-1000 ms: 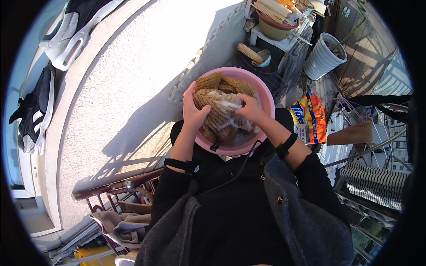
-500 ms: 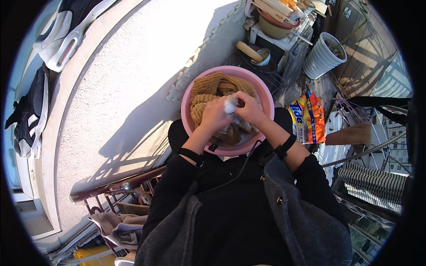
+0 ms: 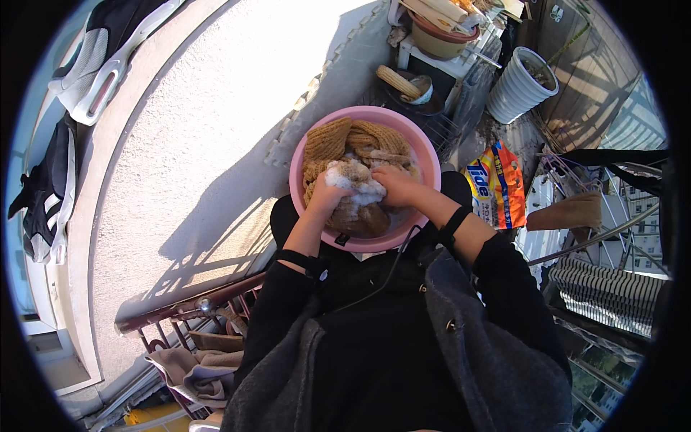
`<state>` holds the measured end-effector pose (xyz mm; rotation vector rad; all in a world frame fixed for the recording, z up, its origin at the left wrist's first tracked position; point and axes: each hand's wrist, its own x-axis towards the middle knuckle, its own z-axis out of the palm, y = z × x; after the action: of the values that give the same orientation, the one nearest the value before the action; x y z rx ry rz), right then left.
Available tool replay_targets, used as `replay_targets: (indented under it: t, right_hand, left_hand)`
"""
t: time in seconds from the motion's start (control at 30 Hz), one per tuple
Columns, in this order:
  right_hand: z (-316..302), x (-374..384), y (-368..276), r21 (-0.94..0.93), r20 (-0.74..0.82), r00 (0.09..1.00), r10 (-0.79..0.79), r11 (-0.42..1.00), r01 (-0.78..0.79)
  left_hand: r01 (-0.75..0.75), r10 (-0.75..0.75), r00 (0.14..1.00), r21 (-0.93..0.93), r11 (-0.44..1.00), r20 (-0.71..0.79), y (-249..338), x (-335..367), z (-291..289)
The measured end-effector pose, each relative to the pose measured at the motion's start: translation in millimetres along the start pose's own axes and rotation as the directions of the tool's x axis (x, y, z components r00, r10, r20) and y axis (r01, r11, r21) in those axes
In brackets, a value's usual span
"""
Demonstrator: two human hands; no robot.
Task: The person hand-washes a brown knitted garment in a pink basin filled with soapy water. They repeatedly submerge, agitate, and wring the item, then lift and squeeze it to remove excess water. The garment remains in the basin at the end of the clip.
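Note:
A pink basin (image 3: pixel 427 155) rests at my lap, holding a wet tan-brown knitted garment (image 3: pixel 326 141) with thick ribs. White suds (image 3: pixel 366 189) cling to the bunched part in the middle. My left hand (image 3: pixel 328 195) is closed on the left side of that soapy bunch, its fingertips partly hidden under knit and foam. On the other side my right hand (image 3: pixel 396 187) has its fingers curled into the same fabric. Below them, a darker, soaked fold (image 3: pixel 369 220) lies near the basin's close edge. A small black tag (image 3: pixel 343 238) hangs by the rim.
An orange detergent bag (image 3: pixel 498 186) stands right of the basin. Beyond it are a ribbed white plant pot (image 3: pixel 522 85) and a dark pan with a bowl and corn cob (image 3: pixel 399 82). Shoes (image 3: pixel 54 187) sit on the left ledge; a railing (image 3: pixel 191 302) runs lower left.
My hands have moved apart and slightly down. They were together over a small foamy lump; now a wider sudsy stretch of knit shows between them.

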<state>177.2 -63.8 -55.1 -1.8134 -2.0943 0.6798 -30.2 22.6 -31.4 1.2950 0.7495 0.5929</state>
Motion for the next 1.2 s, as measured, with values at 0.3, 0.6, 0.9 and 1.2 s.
replay_targets:
  t: [0.3, 0.6, 0.9, 1.2]
  right_hand:
    - [-44, -3, -21, 0.498, -0.304, 0.890, 0.341, 0.853, -0.157]
    - [-87, 14, -59, 0.851, -0.355, 0.905, 0.235, 0.481, 0.209]
    - [-82, 10, -64, 0.893, -0.273, 0.948, 0.163, 0.411, 0.186]
    - [-40, 13, -62, 0.437, -0.550, 0.835, 0.005, 0.854, 0.283]
  left_hand:
    - [-0.028, 0.034, 0.997, 0.089, 0.996, -0.071, 14, -7, -4]
    - [-0.395, 0.402, 0.907, 0.573, 0.718, 0.122, 49, 5, 42]
    - [-0.195, 0.201, 0.980, 0.199, 0.960, -0.007, 31, 24, 45]
    - [0.023, 0.089, 0.980, 0.552, 0.833, -0.175, 6, 16, 56]
